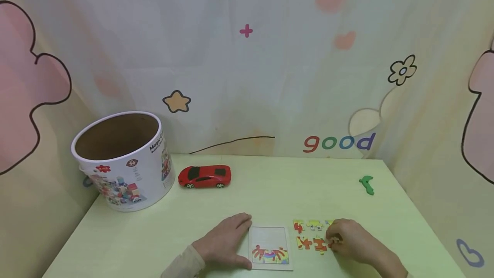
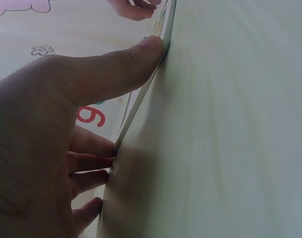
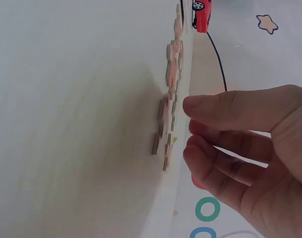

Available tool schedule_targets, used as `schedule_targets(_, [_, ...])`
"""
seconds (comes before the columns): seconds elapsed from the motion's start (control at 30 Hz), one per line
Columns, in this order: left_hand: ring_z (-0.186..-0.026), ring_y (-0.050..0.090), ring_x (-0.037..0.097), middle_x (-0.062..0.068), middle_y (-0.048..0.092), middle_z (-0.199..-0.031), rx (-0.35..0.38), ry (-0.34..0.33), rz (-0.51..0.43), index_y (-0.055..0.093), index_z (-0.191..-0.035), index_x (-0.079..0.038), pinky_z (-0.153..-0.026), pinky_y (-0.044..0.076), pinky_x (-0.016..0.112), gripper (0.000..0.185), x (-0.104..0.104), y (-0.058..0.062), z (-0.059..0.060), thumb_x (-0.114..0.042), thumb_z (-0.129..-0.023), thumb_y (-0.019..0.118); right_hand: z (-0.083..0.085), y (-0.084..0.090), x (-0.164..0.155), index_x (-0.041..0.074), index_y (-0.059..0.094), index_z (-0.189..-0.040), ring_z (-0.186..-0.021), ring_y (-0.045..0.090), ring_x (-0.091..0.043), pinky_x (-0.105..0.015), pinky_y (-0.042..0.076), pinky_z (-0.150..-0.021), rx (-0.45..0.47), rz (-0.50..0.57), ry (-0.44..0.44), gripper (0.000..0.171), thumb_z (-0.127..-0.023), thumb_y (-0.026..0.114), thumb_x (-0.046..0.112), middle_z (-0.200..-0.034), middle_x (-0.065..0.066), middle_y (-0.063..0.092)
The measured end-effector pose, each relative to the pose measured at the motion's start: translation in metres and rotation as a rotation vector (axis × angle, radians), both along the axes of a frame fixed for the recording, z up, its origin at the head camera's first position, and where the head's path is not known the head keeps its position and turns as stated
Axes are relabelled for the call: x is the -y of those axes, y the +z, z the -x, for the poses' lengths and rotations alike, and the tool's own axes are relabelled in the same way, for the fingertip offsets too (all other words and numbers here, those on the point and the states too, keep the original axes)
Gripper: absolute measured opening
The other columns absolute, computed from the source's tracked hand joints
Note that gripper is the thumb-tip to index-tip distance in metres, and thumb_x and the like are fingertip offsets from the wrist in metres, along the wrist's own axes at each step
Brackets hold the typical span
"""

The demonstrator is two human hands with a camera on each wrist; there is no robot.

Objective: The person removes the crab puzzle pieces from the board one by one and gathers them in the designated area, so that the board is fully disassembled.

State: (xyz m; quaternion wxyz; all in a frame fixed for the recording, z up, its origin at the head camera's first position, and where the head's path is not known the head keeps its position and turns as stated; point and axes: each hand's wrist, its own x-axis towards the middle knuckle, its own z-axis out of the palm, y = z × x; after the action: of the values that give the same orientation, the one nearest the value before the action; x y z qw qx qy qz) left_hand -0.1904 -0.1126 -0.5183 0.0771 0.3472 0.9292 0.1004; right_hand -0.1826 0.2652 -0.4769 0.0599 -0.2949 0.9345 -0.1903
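From the head camera, the left hand lies flat on the tabletop near its front edge, fingers straight, thumb against the left side of a puzzle tray that holds a few joined coloured pieces along its near side. Just right of the tray, loose puzzle pieces lie in a small cluster, and the right hand rests over the cluster's right end with fingers curled; whether it pinches a piece cannot be told here. A red toy car stands toward the back edge, a white paper tub at the back left corner, a green toy near the right edge.

The left wrist camera shows the thumb pressed against the tray's thin edge, the other fingers straight on the tabletop.

The right wrist camera shows the right hand above the pieces, fingers loosely curled, apparently holding nothing.
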Motion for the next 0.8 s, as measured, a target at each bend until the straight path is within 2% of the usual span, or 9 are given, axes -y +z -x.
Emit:
schedule_targets(0.17, [-0.142,0.034,0.022,0.003,0.034,-0.155,-0.009,-0.001,0.004,0.039,-0.148,-0.010,-0.117,0.033,0.039,0.107,-0.001,0.000,0.001,-0.081,-0.071,0.060,0.003,0.005,0.008,0.016,0.073,-0.091,-0.075,0.052,-0.001,-0.021,0.049,-0.064,-0.019,0.008,0.002,0.016,-0.077,0.077,0.008,-0.087,0.012,0.065])
schedule_targets(0.4, [-0.142,0.034,0.023,0.003,0.034,-0.155,-0.004,-0.008,-0.001,0.040,-0.148,-0.009,-0.117,0.033,0.039,0.106,-0.001,0.001,-0.002,-0.080,-0.072,0.060,0.006,0.005,0.021,0.014,0.074,-0.098,-0.080,0.057,-0.004,-0.023,0.053,-0.070,0.090,0.032,-0.048,0.017,-0.081,0.077,0.016,-0.095,0.007,0.069])
schedule_targets(0.8, [-0.142,0.033,0.022,0.003,0.033,-0.155,0.010,0.000,-0.005,0.039,-0.148,-0.010,-0.117,0.033,0.040,0.106,-0.001,0.002,-0.001,-0.079,-0.072,0.061,0.007,0.013,0.040,0.012,0.073,-0.099,-0.081,0.058,-0.007,-0.026,0.054,-0.072,0.074,0.027,-0.032,0.018,-0.082,0.076,0.017,-0.097,0.006,0.069])
